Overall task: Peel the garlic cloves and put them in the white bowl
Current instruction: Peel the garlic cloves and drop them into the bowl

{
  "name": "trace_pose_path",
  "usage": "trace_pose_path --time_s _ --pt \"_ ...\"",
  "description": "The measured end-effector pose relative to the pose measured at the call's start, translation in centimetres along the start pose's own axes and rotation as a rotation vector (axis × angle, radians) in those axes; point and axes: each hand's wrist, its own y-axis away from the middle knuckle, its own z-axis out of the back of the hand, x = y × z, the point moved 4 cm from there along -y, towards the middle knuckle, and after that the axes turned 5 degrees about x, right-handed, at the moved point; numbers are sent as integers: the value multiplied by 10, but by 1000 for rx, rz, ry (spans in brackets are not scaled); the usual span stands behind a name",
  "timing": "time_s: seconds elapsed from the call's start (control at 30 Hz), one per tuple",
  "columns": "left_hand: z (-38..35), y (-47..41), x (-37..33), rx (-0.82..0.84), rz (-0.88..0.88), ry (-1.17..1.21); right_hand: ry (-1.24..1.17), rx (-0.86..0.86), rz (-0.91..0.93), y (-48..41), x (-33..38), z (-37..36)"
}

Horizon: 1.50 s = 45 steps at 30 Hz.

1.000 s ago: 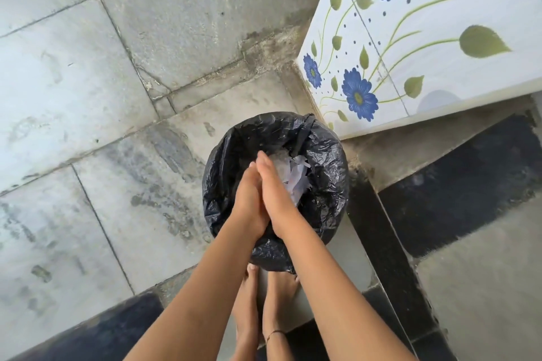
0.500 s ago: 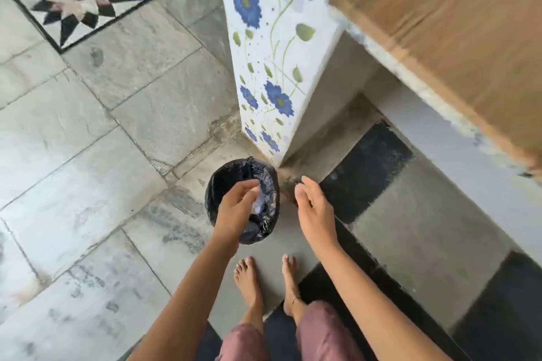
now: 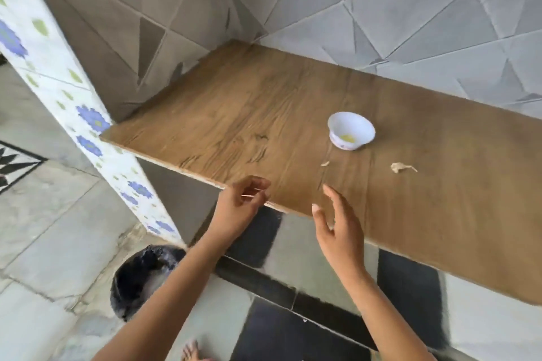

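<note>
Left hand (image 3: 243,208): hanging loosely curled, empty.
Right hand (image 3: 340,231): hovering relaxed, empty, likely collecting scraps next.
White bowl (image 3: 352,126): sitting at 1 o'clock, holding peeled garlic (image 3: 347,138).
Peel scrap (image 3: 400,167): lying at 2 o'clock, probably awaiting the bin (image 3: 140,278).

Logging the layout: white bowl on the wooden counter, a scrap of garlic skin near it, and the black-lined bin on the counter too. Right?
No. The head view shows the black-lined bin on the floor, below the left end of the wooden counter. The white bowl and the scrap of garlic skin are on the counter.
</note>
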Motion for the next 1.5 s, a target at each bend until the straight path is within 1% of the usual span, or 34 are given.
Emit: trace_pose_path --time_s 0.07,0.13,0.2,0.23,0.3,0.37,0.43,0.47,0.53,0.6,0.63,0.67,0.7,0.73,0.8,0.83,0.87,0.93,0.97,1.0,1.03,1.1,1.17,1.23,1.3,1.4,1.43,1.5 --pt "-37 -24 -23 2 -81 -100 108 -59 15 -9 -32 36" --pt "-67 -47 -31 -30 -150 -222 226 -79 21 -19 -59 61" --pt "-96 -72 -36 -41 -162 -337 327 -73 -19 -29 -86 80" --pt "-109 -84 -38 -31 -142 -399 388 -47 -48 -35 -99 87" --pt "-126 -104 -37 0 -88 -523 499 70 -124 -42 -119 90" --pt "-140 -121 -37 49 -50 -664 553 166 -199 -43 -139 90" --pt "-145 -131 -35 95 -25 -789 576 203 -216 -40 -152 88" --pt "-144 -133 -35 103 -28 -812 592 196 -205 -38 -154 87" --pt "-139 -139 -43 53 -98 -721 598 195 -210 -37 -159 86" --pt "-134 -147 -66 -58 -250 -554 578 205 -231 -38 -161 85" --pt "-134 -154 -80 -92 -318 -497 581 190 -239 -40 -163 86" --pt "-138 -166 -91 -92 -361 -472 586 168 -262 -43 -165 88" --pt "-143 -180 -101 -63 -371 -477 595 146 -288 -46 -167 92" --pt "-150 -196 -106 5 -348 -547 606 136 -322 -50 -171 96" --pt "-168 -220 -100 203 -227 -825 621 157 -379 -55 -176 102" --pt "-175 -228 -95 298 -164 -939 625 159 -405 -57 -177 103" --pt "-178 -233 -90 358 -117 -1014 627 154 -418 -58 -177 104" --pt "-181 -237 -87 399 -64 -1061 634 155 -434 -57 -177 104" --pt "-180 -236 -89 377 -68 -1054 633 165 -434 -57 -177 103" --pt "-182 -233 -95 336 -116 -1061 629 170 -436 -57 -178 102" --pt "-185 -228 -104 284 -189 -1054 619 166 -434 -57 -178 102" --pt "-203 -216 -120 223 -327 -898 607 151 -428 -57 -178 102" --pt "-235 -204 -123 343 -381 -756 579 141 -419 -57 -178 103" --pt "-268 -196 -113 476 -335 -796 512 126 -425 -57 -175 106" --pt "-284 -194 -101 520 -245 -840 391 51 -417 -57 -171 110" --pt "-289 -193 -92 501 -156 -708 151 -143 -337 -60 -166 121" --pt "-286 -192 -91 493 -137 -653 47 -165 -347 -64 -166 123" --pt "-280 -186 -92 482 -114 -508 -240 -156 -465 -76 -170 124"
